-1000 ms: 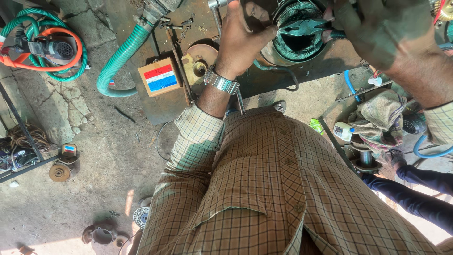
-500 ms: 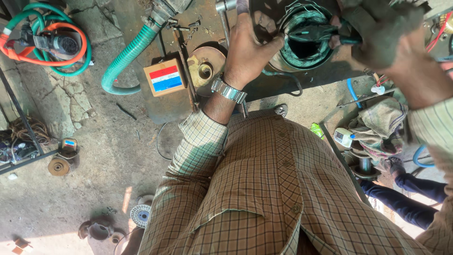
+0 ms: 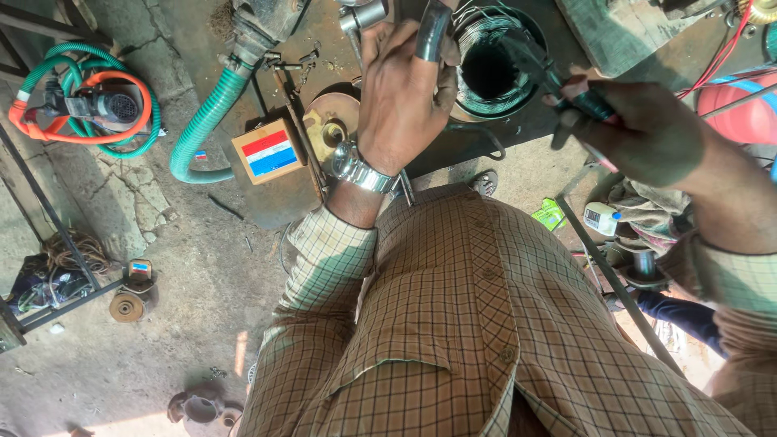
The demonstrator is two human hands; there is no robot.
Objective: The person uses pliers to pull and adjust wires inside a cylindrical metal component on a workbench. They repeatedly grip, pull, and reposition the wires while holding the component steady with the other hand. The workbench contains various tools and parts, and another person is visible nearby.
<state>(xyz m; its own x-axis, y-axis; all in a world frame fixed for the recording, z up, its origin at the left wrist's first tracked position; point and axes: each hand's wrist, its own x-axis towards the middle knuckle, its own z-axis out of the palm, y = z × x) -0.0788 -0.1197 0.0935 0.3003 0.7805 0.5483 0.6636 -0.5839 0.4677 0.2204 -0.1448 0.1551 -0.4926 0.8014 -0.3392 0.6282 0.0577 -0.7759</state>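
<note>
My left hand (image 3: 402,89), with a metal watch on the wrist, grips the rim of a round motor housing (image 3: 494,69) lined with dark green wire windings. It sits on a rusty metal workbench (image 3: 566,32) at the top of the view. My right hand (image 3: 647,133) holds a pair of pliers (image 3: 550,77) with dark handles, their jaws reaching to the right edge of the windings. My checked shirt fills the lower middle of the view.
A green corrugated hose (image 3: 206,121) curves down to the left of the bench. A small box with red, white and blue stripes (image 3: 268,151) lies beside a round metal part (image 3: 332,121). A pump with orange and green hoses (image 3: 89,105) lies far left. Rags and a small white bottle (image 3: 600,218) lie right.
The view has drawn closer to the housing. My right hand has pulled down and to the right, away from the windings, with the pliers. My left hand stays on the rim.
</note>
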